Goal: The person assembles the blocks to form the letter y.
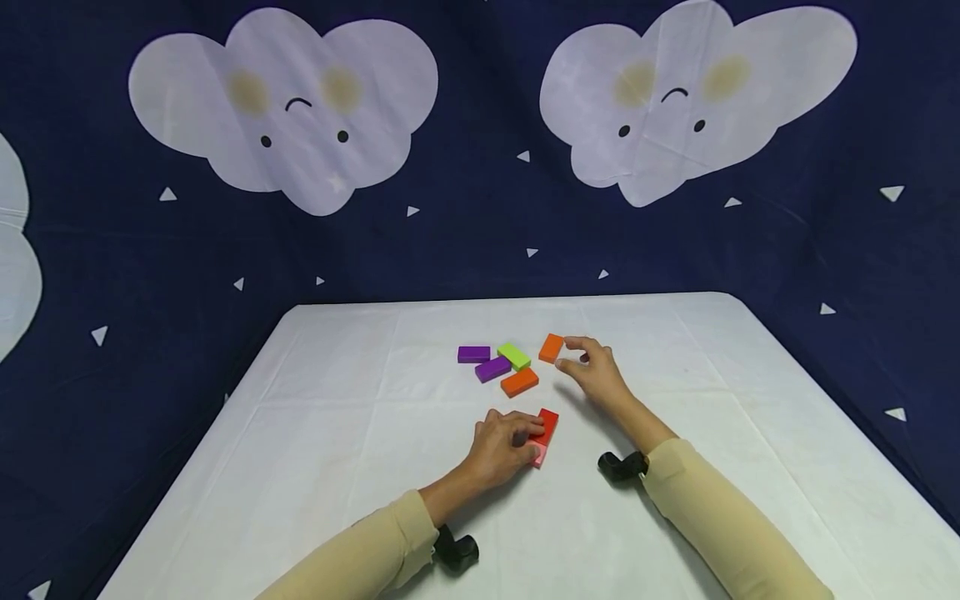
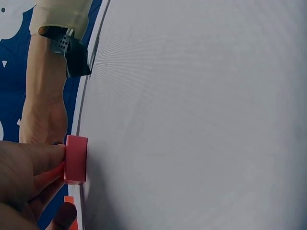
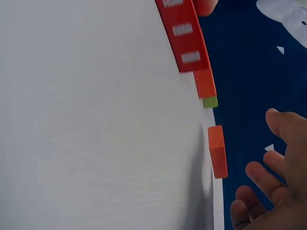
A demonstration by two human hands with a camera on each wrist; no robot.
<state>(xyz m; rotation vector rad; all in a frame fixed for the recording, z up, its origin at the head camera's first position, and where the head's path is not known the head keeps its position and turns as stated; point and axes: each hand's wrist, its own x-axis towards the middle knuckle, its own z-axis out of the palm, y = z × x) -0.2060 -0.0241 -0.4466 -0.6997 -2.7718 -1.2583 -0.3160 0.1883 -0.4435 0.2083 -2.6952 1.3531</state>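
A dark blue backdrop printed with white clouds hangs behind a white counter, where two purple blocks, a green block and an orange block lie in a loose cluster. The left hand rests near the middle of the counter with its fingers curled over a red block and a pink block just beside it. The right hand is held loosely open, fingers gently bent and gripping nothing, its fingertips just beside another orange block at the right of the cluster

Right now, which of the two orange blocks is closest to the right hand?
The orange block at the far right of the cluster, just off the right hand's fingertips. The other orange block lies nearer the purple ones.
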